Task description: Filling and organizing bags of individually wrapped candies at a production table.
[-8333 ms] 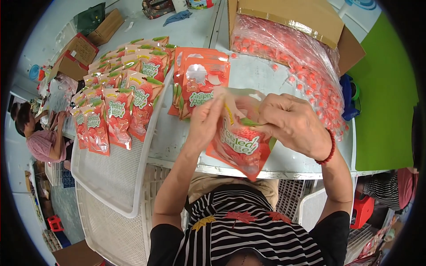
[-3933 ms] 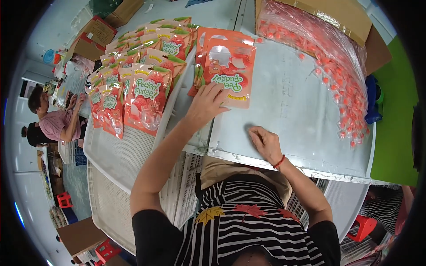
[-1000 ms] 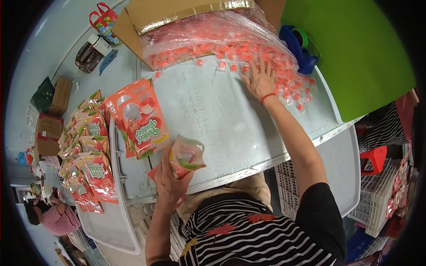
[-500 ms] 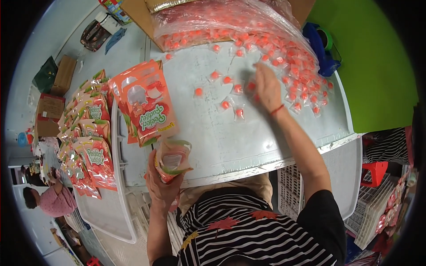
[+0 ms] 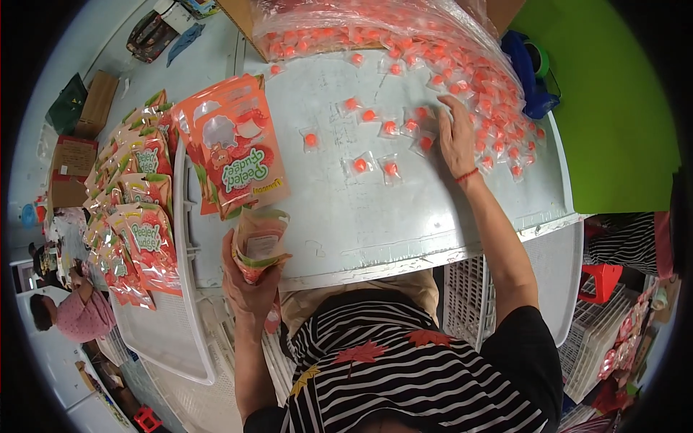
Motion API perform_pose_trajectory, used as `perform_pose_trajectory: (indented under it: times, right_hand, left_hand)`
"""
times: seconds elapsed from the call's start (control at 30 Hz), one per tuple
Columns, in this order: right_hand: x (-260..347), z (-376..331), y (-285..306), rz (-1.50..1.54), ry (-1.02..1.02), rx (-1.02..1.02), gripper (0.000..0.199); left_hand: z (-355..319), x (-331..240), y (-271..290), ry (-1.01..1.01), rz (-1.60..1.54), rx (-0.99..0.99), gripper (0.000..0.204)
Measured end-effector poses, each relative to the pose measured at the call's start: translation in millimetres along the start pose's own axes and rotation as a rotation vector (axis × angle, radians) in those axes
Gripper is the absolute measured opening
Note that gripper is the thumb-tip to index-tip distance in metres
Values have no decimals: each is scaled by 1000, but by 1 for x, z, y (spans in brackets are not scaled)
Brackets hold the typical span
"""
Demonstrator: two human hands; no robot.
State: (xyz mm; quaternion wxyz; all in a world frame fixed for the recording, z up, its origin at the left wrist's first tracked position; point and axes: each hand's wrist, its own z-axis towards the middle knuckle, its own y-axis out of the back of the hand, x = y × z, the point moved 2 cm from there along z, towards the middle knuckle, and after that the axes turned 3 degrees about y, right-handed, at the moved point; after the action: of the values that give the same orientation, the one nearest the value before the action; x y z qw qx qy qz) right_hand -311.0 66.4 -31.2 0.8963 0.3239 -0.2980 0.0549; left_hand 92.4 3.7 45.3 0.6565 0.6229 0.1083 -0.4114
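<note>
Two grips: left hand (image 5: 249,285) clenches a pouch (image 5: 260,242), right hand (image 5: 456,137) flat on sachets (image 5: 426,143).

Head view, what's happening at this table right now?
A person's left hand holds an open pouch upright at the table's near edge. The right hand lies flat on small clear sachets with orange pieces, spread beside a big heap of them. Empty pouches lie stacked to the left, filled ones on a white tray.

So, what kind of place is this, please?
Probably a small packing workshop. The left hand holds an open pouch, the right hand gathers small wrapped sweets, and filled pouches lie in rows on a white tray.
</note>
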Motion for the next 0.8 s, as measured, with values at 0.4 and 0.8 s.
perform_pose_trajectory:
  times: [0.4,0.8]
  right_hand:
    - [2,-47,42,-414,227,187,15]
    - [9,15,-39,-136,212,320,50]
  left_hand:
    - [-6,9,1,-3,-43,-21,91]
    - [-3,4,6,22,-73,-20,90]
